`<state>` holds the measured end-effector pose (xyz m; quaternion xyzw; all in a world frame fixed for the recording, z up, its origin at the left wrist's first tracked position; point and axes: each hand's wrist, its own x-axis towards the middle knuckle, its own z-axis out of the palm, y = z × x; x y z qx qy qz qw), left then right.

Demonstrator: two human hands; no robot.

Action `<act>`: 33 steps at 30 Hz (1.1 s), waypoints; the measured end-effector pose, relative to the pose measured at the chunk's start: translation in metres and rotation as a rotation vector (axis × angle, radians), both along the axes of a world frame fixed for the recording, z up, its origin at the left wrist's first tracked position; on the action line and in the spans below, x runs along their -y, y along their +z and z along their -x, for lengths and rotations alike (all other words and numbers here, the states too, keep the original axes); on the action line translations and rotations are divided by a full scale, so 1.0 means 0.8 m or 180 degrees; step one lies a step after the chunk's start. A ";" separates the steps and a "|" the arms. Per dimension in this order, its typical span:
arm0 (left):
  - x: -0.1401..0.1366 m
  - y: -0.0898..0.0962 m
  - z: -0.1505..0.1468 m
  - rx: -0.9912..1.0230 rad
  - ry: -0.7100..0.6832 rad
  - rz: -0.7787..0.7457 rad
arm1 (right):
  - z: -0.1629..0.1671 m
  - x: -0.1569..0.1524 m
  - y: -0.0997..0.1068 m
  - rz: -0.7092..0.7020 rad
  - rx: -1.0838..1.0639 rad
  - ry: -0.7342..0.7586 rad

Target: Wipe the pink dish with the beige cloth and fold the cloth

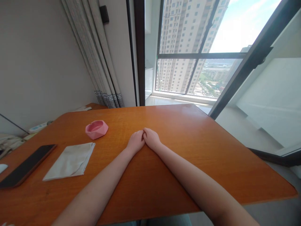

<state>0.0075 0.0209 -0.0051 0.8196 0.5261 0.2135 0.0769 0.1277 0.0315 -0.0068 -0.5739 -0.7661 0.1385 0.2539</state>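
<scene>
"Forearms (113,175) over tabletop (188,135). Fingers (146,133)?"
"Curled closed, left hand (135,142) clasping right hand (152,138), no object seen. Bowl (96,133) on tabletop, left, apart."
"Tip?"
"Probably rest both loosely, motionless."

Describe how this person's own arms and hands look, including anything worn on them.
The left forearm and right forearm are bare as far as the picture shows, with no sleeve in view. Both widen smoothly from narrow wrists, with no watch, bracelet, cable or marking visible. The left hand and right hand wear no gloves; no ring shows.
</scene>
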 end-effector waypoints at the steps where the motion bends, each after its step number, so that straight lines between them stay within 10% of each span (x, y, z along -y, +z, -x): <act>1: 0.000 0.001 0.002 0.0015 -0.0046 0.0015 | -0.003 0.001 0.001 -0.0008 0.0044 0.0097; 15: -0.002 0.010 0.016 0.0668 -0.0196 -0.0158 | -0.018 -0.001 -0.003 -0.0045 0.0110 0.0475; 22: -0.015 0.059 0.143 0.0967 0.2197 -0.1907 | -0.023 -0.010 -0.009 0.0009 -0.0401 0.0460; 26: -0.022 0.041 0.195 0.0454 0.2760 -0.1339 | -0.020 -0.011 -0.010 0.0022 -0.0458 0.0455; 33: -0.025 0.029 0.199 -0.0349 0.2522 -0.0534 | -0.023 -0.013 -0.012 0.0066 -0.0804 0.0405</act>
